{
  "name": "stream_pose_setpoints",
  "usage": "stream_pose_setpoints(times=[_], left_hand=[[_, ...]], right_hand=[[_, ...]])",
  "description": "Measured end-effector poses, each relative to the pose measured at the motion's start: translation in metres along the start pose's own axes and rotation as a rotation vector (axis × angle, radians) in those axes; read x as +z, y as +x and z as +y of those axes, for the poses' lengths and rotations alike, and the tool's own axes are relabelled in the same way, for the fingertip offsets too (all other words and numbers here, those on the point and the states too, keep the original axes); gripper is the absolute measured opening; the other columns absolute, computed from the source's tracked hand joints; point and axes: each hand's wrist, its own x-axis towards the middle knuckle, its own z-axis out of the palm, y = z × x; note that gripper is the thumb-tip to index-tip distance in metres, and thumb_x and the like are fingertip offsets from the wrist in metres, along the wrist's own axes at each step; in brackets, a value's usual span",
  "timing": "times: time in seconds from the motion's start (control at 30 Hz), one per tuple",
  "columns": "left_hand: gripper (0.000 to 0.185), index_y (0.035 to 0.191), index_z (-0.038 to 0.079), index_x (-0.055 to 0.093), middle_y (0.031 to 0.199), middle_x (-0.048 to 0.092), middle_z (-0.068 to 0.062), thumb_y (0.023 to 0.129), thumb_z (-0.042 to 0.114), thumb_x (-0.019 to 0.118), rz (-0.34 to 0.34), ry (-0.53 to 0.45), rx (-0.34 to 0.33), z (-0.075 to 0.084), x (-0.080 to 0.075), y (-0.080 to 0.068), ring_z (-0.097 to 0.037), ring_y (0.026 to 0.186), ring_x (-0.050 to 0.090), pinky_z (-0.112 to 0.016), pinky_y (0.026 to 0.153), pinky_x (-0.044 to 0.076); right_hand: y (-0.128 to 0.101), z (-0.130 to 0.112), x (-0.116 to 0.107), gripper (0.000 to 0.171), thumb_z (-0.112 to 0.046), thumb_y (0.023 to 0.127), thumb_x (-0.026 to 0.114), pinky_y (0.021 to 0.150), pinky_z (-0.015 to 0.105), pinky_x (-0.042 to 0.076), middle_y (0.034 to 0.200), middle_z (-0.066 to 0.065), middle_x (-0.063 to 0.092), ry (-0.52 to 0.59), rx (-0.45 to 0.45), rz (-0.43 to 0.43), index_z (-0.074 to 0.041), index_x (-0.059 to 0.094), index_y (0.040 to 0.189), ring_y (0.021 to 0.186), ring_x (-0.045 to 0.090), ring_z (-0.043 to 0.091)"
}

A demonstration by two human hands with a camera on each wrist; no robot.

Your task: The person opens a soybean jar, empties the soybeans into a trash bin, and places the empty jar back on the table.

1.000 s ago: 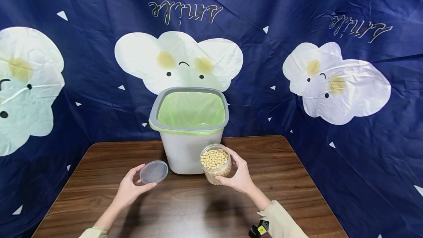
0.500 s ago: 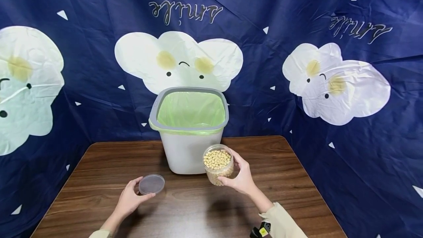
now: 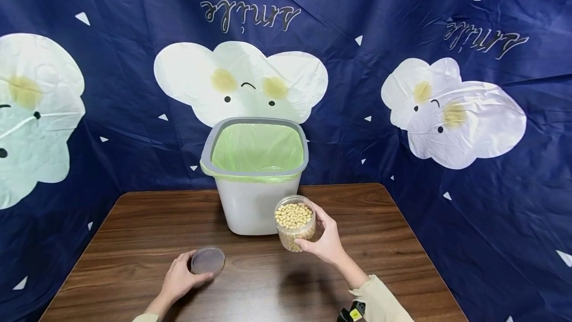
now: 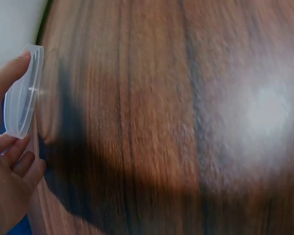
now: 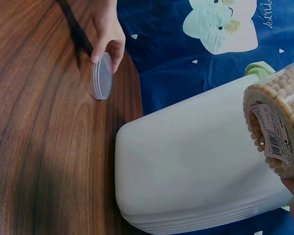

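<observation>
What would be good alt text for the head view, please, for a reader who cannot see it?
A person's right hand holds an open clear jar of pale beans, while the left hand holds a translucent lid over a wooden table. Beyond them stands a pale bin with a green liner, before a blue backdrop with clouds.

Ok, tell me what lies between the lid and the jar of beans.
In the head view, only bare wooden table shows between the lid and the jar of beans; the bin stands just beyond that stretch.

Small draped enclosure, navy cloud-print cloth (image 3: pixel 353 83) on three sides, wood-grain table (image 3: pixel 254 287)
</observation>
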Motion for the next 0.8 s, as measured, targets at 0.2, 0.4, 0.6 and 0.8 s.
stream_pose_setpoints(times=[0.2, 0.4, 0.6, 0.8], left_hand=[[0.089, 0.113, -0.007, 0.056, 0.108, 0.058, -0.026, 0.05, 0.05, 0.082, 0.029, 0.047, 0.072, -0.006, 0.001, -0.001, -0.043, 0.107, 0.045, -0.055, 0.086, 0.038], [0.091, 0.112, -0.007, 0.056, 0.111, 0.057, -0.027, 0.046, 0.05, 0.083, 0.002, 0.073, 0.09, -0.01, 0.0, -0.003, -0.044, 0.111, 0.041, -0.056, 0.091, 0.035], [0.092, 0.114, -0.008, 0.055, 0.113, 0.056, -0.027, 0.047, 0.048, 0.083, -0.025, 0.082, 0.086, -0.013, 0.0, -0.004, -0.045, 0.113, 0.039, -0.056, 0.092, 0.033], [0.092, 0.115, -0.008, 0.055, 0.11, 0.057, -0.023, 0.048, 0.047, 0.083, -0.023, 0.081, 0.092, -0.014, -0.001, -0.005, -0.042, 0.109, 0.043, -0.055, 0.09, 0.036]], right_hand=[[0.0, 0.001, 0.0, 0.078, -0.005, 0.058, 0.077, 0.081, 0.021, 0.047, 0.115, 0.029, 0.054, 0.028, 0.005, 0.005, 0.013, 0.043, 0.125, 0.1, 0.056, 0.014], [0.003, -0.012, 0.001, 0.075, 0.003, 0.057, 0.073, 0.086, 0.02, 0.045, 0.113, 0.034, 0.052, 0.071, 0.01, 0.015, 0.018, 0.041, 0.123, 0.101, 0.056, 0.017], [0.001, -0.013, 0.001, 0.076, 0.003, 0.056, 0.073, 0.084, 0.019, 0.046, 0.111, 0.033, 0.053, 0.069, 0.019, 0.033, 0.017, 0.041, 0.124, 0.1, 0.056, 0.014], [0.001, -0.013, -0.002, 0.076, 0.005, 0.056, 0.073, 0.084, 0.018, 0.045, 0.112, 0.035, 0.052, 0.077, 0.022, 0.056, 0.018, 0.041, 0.123, 0.1, 0.056, 0.014]])
